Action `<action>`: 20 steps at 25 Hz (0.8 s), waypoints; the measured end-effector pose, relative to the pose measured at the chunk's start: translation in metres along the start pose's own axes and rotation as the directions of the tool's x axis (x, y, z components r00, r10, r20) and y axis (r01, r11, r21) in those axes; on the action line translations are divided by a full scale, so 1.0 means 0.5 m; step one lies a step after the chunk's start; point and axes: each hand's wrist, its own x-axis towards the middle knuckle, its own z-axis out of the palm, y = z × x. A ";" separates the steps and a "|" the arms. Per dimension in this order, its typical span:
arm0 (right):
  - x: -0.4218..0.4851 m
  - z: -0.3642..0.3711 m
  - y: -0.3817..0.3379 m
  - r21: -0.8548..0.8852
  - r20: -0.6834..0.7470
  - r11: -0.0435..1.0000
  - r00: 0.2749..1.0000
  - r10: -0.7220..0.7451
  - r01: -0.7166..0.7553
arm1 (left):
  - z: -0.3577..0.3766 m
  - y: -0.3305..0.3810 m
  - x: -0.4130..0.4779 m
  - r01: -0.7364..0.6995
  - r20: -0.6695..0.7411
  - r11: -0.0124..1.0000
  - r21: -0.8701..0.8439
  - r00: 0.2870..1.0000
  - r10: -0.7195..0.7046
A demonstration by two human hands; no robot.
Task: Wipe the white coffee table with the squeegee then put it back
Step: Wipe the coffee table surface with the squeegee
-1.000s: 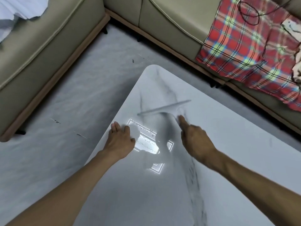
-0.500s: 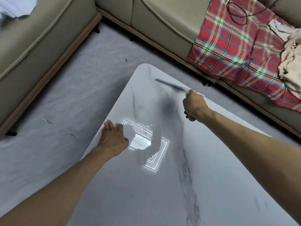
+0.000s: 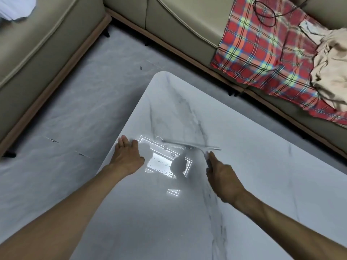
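Note:
The white marble-veined coffee table (image 3: 253, 166) fills the lower right, one rounded corner pointing away from me. My right hand (image 3: 223, 179) grips the handle of the squeegee (image 3: 191, 145), whose thin grey blade lies across the tabletop just beyond a bright ceiling-light reflection, blurred by motion. Most of the handle is hidden inside my fist. My left hand (image 3: 127, 156) rests flat, fingers together, on the table's left edge, holding nothing.
A beige L-shaped sofa (image 3: 178, 23) wraps the far and left sides. A red plaid blanket (image 3: 262, 47), a black cable (image 3: 264, 12) and crumpled beige cloth (image 3: 330, 72) lie on it. Grey marbled floor (image 3: 78, 102) separates sofa and table.
My right hand pushed the squeegee out toward the far corner of the table, then pulled it back toward me to the middle. My left hand stayed on the table edge.

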 end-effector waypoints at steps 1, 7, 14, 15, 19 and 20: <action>0.016 -0.025 -0.024 0.040 -0.036 0.999 0.999 -0.017 0.018 | -0.004 -0.005 -0.005 -0.010 -0.008 1.000 -0.023 1.000 0.010; 0.234 -0.126 -0.249 0.285 -0.174 0.958 0.984 0.033 0.018 | 0.009 -0.100 -0.064 -0.056 -0.235 0.995 -0.085 0.971 0.035; 0.167 0.054 -0.239 -0.082 -0.173 0.962 0.947 -0.271 0.260 | 0.063 -0.163 -0.096 -0.045 -0.207 0.995 -0.092 0.978 0.025; 0.135 0.078 -0.204 -0.125 -0.136 0.947 0.940 -0.312 0.296 | 0.070 -0.162 -0.098 -0.043 -0.193 0.995 -0.087 0.981 0.025; 0.026 0.112 -0.056 -0.211 -0.001 0.918 0.939 -0.345 0.337 | 0.075 -0.155 -0.100 -0.027 -0.181 0.996 -0.085 0.983 0.011; 0.004 0.109 -0.021 -0.244 0.029 0.907 0.938 -0.346 0.342 | 0.073 -0.153 -0.102 -0.021 -0.184 0.996 -0.090 0.983 0.004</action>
